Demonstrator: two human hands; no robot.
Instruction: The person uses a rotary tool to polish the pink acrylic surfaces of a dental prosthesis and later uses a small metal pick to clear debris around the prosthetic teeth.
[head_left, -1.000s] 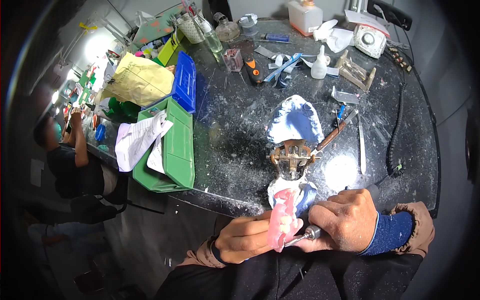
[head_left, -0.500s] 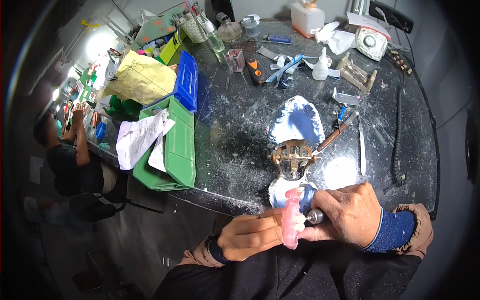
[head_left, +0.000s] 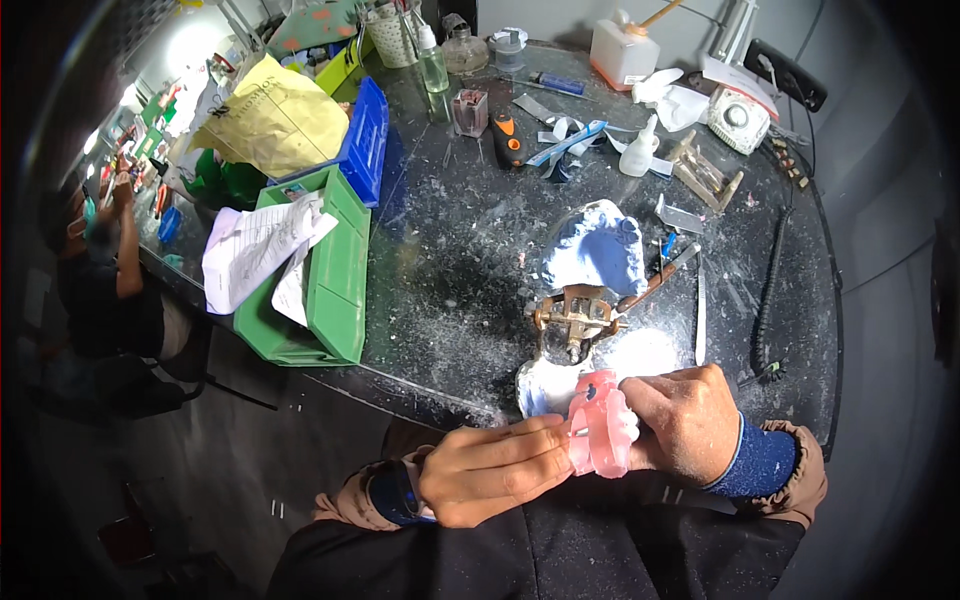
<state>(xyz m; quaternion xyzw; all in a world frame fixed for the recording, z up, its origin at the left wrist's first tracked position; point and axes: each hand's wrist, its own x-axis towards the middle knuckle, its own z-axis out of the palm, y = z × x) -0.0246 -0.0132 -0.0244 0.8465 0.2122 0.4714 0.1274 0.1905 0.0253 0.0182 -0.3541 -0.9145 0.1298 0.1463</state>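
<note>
A pink denture base (head_left: 602, 436) is held upright between both hands, just in front of the table edge. My left hand (head_left: 495, 470) pinches its left side with the fingertips. My right hand (head_left: 682, 420) grips its right side, fingers curled against it. A small metal tip (head_left: 578, 431) shows beside my left fingertips; what holds it is hidden. Just beyond the hands a white plaster model (head_left: 540, 386) lies on the table, with a brass articulator (head_left: 575, 316) and a blue plaster cast (head_left: 597, 246) behind it.
The dark, dust-speckled table (head_left: 450, 290) carries a green bin (head_left: 330, 290) with papers (head_left: 255, 250), a blue bin (head_left: 365, 140), a yellow bag (head_left: 275, 120), a black coiled cable (head_left: 775, 290), a white dial device (head_left: 740, 115) and bottles. Another person (head_left: 100, 270) sits at far left.
The pink denture base has turned more upright and shifted slightly right between my hands. The metal tool seen under my right hand earlier is now mostly hidden.
</note>
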